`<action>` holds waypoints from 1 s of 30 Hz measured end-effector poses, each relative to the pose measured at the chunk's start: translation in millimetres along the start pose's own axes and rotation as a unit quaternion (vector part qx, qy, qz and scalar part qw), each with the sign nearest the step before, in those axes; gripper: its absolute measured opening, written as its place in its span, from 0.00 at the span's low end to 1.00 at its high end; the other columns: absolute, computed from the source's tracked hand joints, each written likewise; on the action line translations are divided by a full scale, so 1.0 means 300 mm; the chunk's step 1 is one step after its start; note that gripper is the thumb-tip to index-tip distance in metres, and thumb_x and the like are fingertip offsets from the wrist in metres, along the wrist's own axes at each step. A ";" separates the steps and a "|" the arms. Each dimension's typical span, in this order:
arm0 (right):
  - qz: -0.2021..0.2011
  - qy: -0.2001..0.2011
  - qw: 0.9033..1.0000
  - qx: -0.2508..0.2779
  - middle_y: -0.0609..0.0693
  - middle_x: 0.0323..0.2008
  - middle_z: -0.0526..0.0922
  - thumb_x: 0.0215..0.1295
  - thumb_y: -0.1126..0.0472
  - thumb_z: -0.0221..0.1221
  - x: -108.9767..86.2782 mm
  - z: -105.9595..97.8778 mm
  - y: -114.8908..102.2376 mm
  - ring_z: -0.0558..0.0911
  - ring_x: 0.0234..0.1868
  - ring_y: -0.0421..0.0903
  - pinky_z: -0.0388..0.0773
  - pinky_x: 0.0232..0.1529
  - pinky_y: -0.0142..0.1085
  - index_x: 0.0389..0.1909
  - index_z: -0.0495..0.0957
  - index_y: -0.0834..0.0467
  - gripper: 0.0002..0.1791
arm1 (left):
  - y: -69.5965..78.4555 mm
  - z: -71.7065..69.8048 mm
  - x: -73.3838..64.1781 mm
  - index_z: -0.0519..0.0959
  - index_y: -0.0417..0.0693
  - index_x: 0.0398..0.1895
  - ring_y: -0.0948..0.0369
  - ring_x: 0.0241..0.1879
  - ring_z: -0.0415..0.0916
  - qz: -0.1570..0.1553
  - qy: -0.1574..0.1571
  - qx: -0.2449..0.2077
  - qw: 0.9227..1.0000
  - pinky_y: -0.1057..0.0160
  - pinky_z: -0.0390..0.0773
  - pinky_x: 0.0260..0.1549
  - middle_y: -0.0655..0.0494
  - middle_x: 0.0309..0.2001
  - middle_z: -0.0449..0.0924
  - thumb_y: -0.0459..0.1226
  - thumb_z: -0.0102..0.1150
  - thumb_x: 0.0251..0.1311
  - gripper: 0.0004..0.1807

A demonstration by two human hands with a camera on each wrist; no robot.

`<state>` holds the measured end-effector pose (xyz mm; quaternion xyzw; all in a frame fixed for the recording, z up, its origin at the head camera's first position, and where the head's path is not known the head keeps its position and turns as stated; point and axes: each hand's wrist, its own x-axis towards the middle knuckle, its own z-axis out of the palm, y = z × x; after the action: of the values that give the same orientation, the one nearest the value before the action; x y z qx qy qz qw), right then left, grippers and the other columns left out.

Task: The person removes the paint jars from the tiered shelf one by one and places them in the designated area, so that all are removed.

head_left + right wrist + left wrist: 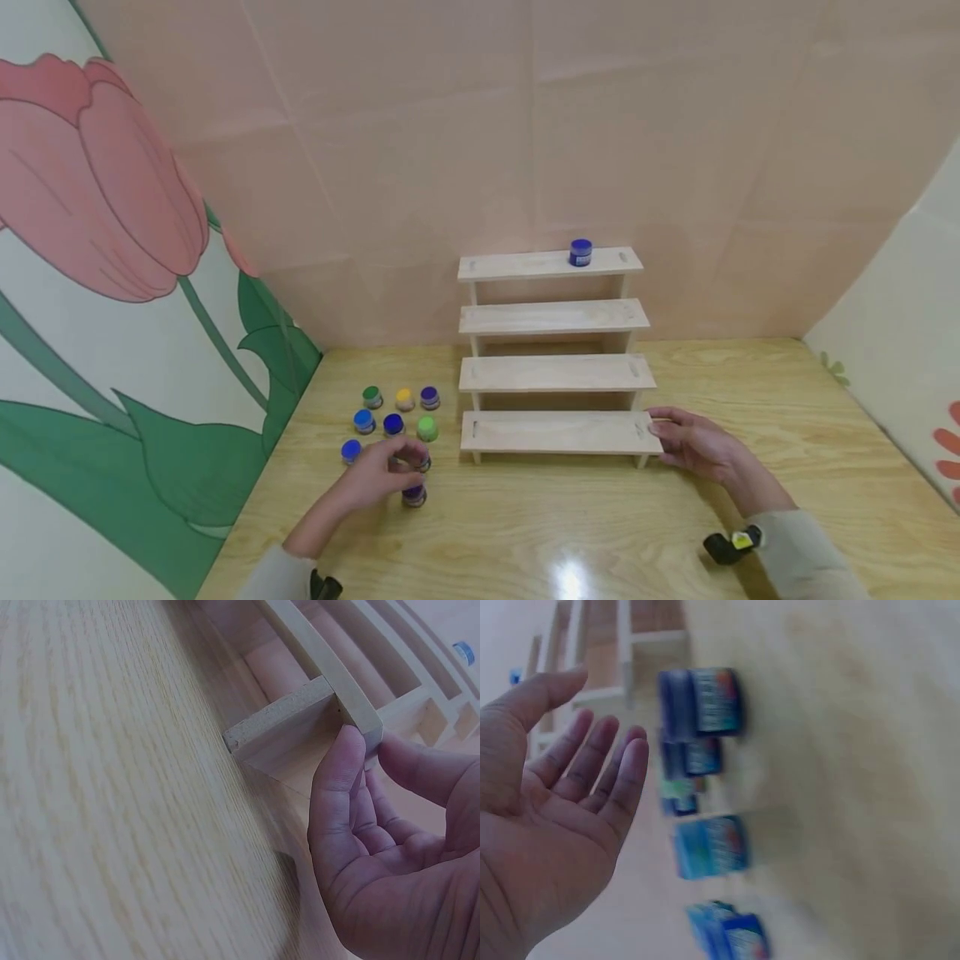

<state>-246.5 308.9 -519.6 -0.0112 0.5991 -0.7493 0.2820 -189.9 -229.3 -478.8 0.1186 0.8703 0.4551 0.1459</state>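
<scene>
My left hand (375,477) is over a group of small paint jars on the left of the table. Its fingers are apart from the thumb, nothing between them. Nearest is a dark purple jar (414,498); another jar (425,462) is partly hidden by the fingers. In the left wrist view, dark jars (714,701) stand beside the fingers, blurred. My right hand (693,444) pinches the right end of the lowest board on a four-tier wooden stand (555,433), thumb on one face and fingers on the other, as the right wrist view shows.
One blue jar (581,253) stands on the top tier, right of centre. Farther back in the group are green (372,397), yellow (405,399), light green (427,429) and several blue jars (364,421). Behind the stand rises a pinkish cloth backdrop (397,167).
</scene>
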 end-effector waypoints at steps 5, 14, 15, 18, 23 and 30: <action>-0.002 0.001 1.000 0.001 0.44 0.42 0.85 0.77 0.64 0.52 -0.004 0.007 0.002 0.85 0.41 0.40 0.85 0.40 0.33 0.50 0.75 0.43 0.11 | 0.077 -0.020 0.040 0.81 0.47 0.53 0.56 0.49 0.80 0.051 0.010 0.030 0.998 0.61 0.83 0.45 0.50 0.50 0.83 0.40 0.67 0.65 0.16; -0.003 0.000 1.000 0.005 0.44 0.42 0.86 0.77 0.64 0.53 -0.008 0.006 0.003 0.85 0.41 0.40 0.85 0.40 0.33 0.50 0.75 0.43 0.11 | 0.231 -0.048 0.152 0.80 0.50 0.54 0.55 0.50 0.80 0.141 0.024 0.057 0.988 0.58 0.83 0.49 0.54 0.51 0.83 0.38 0.65 0.67 0.14; -0.004 -0.002 1.000 0.005 0.44 0.42 0.86 0.77 0.64 0.53 -0.008 0.006 0.004 0.85 0.41 0.40 0.85 0.40 0.33 0.50 0.75 0.43 0.11 | 0.248 -0.051 0.165 0.80 0.48 0.55 0.55 0.50 0.80 0.147 0.022 0.056 0.987 0.57 0.83 0.49 0.54 0.51 0.82 0.39 0.65 0.67 0.15; -0.007 -0.007 1.000 0.004 0.43 0.42 0.86 0.77 0.64 0.52 -0.008 0.006 0.006 0.85 0.41 0.39 0.85 0.41 0.33 0.50 0.75 0.43 0.12 | 0.296 -0.055 0.204 0.80 0.46 0.56 0.55 0.50 0.80 0.158 0.025 0.056 0.985 0.56 0.83 0.50 0.52 0.52 0.82 0.39 0.65 0.67 0.17; -0.008 -0.009 1.000 0.004 0.43 0.42 0.86 0.78 0.64 0.52 -0.005 0.005 0.007 0.85 0.41 0.39 0.85 0.41 0.33 0.50 0.75 0.43 0.12 | 0.387 -0.058 0.268 0.80 0.43 0.56 0.56 0.51 0.80 0.176 0.041 0.058 0.982 0.53 0.83 0.52 0.49 0.52 0.82 0.37 0.64 0.67 0.16; -0.010 -0.003 1.000 0.005 0.43 0.41 0.86 0.78 0.65 0.51 -0.003 0.003 0.007 0.85 0.40 0.39 0.85 0.40 0.33 0.49 0.76 0.43 0.12 | 0.492 -0.069 0.360 0.79 0.45 0.56 0.58 0.52 0.78 0.214 0.059 0.055 0.974 0.57 0.82 0.53 0.53 0.51 0.82 0.39 0.64 0.68 0.16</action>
<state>-244.5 308.3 -521.0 -0.0181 0.5942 -0.7551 0.2766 -286.9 -126.2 -361.2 0.2828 0.8556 0.4334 -0.0132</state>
